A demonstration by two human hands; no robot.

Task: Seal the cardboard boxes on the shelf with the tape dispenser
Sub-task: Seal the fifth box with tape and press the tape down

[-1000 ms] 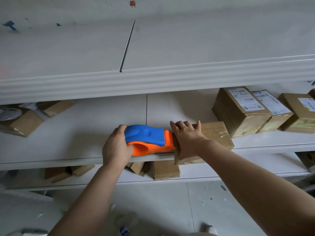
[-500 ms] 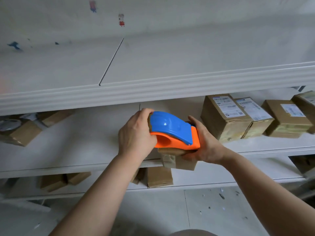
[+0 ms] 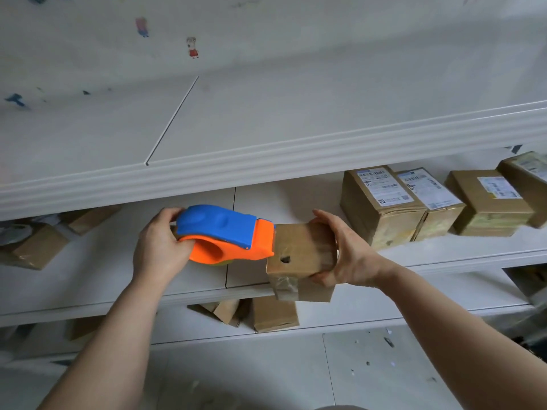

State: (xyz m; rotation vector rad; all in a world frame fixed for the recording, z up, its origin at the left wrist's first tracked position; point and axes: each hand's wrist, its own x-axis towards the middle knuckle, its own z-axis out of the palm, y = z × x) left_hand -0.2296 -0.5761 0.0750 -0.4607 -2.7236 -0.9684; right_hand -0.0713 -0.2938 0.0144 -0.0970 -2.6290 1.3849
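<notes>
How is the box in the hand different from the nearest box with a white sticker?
The held box shows bare cardboard with a small hole; the stickered box has a white label on top. The held box is tilted in the right hand; the stickered box sits flat on the shelf, untouched. Both are brown cardboard.

I count two hands, a left hand [image 3: 159, 250] and a right hand [image 3: 349, 255]. One tape dispenser [image 3: 225, 232], blue and orange. One small box [image 3: 302, 250] held in hand. Four labelled boxes [image 3: 381, 208] stand at the right of the middle shelf [image 3: 88, 276], and two plain boxes [image 3: 32, 247] at its left. Three shelf boards show. On the lowest is one whole box [image 3: 275, 313]; the cardboard pieces [image 3: 225, 310] beside it are too jumbled to count. Two cartoon stickers [image 3: 192, 47] are on the wall.
</notes>
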